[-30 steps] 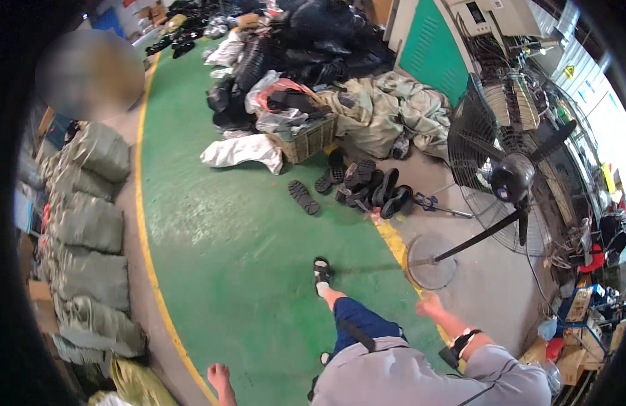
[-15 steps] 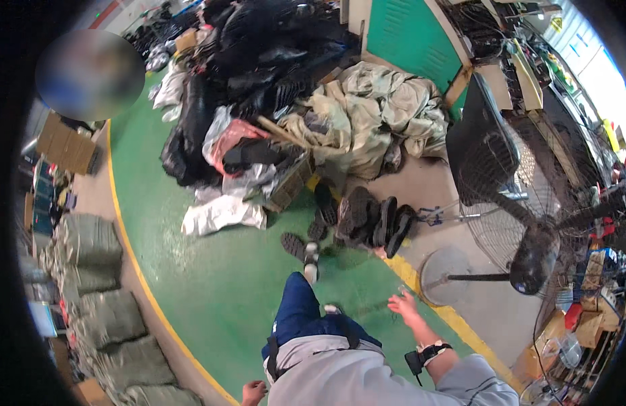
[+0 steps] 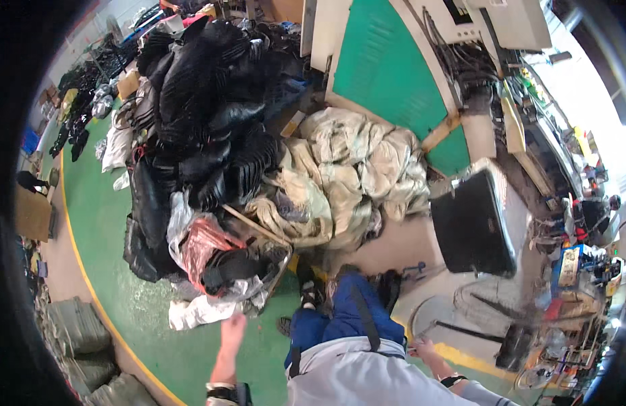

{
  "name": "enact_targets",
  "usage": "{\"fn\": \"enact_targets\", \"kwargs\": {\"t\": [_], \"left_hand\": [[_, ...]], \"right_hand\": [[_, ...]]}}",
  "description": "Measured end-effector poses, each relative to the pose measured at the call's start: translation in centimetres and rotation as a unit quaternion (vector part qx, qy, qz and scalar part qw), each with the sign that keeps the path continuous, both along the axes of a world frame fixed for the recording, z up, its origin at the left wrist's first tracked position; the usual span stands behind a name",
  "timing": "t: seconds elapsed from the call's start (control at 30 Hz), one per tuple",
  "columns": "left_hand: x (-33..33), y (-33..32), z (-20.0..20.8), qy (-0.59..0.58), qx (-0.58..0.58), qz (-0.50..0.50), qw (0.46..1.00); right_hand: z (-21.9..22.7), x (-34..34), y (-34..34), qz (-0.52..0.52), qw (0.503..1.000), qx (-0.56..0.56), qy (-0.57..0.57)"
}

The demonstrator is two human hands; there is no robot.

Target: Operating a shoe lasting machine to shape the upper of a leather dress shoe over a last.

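Note:
My left hand (image 3: 233,328) reaches forward at the left of my body, above the green floor and just short of a white sack (image 3: 201,311). Motion smears its fingers, and I see nothing in it. Close beside my right thigh is my right hand (image 3: 422,348), its fingers too unclear to read. Ahead of the left hand, a carton (image 3: 278,276) holds dark soles or shoes (image 3: 230,271) and a pink plastic bag (image 3: 208,238). My blue-trousered legs hide part of the dark footwear on the floor.
Black bundles (image 3: 205,101) heap up ahead, next to cream cloth sacks (image 3: 353,162). On the right stand a black chair back (image 3: 472,223) and a floor fan (image 3: 516,345). Stuffed sacks (image 3: 79,328) line the left, beyond the yellow floor line (image 3: 90,291).
I have moved forward, nearer the heap and carton. My left hand has come up from the lower edge to reach ahead. My right hand, earlier spread out to the side, is now closer to my thigh.

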State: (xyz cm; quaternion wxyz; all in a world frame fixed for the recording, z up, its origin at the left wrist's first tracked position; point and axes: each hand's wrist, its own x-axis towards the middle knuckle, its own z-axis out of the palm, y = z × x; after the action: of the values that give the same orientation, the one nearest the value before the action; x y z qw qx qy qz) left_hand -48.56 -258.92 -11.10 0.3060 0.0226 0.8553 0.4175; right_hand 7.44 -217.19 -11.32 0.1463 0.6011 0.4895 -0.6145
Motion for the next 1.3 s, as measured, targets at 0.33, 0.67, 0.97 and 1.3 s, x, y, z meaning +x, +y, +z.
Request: {"fn": "enact_targets", "kwargs": {"t": [0.33,0.67,0.97,1.3], "left_hand": [[-24.5,14.1,12.2,-0.062,0.107,0.174,0.977],[-59.7,52.6,50.9,0.424,0.062,-0.055,0.902],[-59.0,84.4,36.2,0.129,0.231,-0.311,0.913],[-88.9,105.2,41.2,0.383,0.367,-0.241,0.813]], "right_hand": [[-1.3,-35.4,29.8,-0.161,0.976,0.142,0.041],[25.0,-65.5,60.5,0.032,0.874,0.394,0.284],[34.5,-77.2,69.2,0.002,0.849,0.452,0.274],[42.5,-105.3,73.1,0.062,0.617,0.722,0.308]]}}
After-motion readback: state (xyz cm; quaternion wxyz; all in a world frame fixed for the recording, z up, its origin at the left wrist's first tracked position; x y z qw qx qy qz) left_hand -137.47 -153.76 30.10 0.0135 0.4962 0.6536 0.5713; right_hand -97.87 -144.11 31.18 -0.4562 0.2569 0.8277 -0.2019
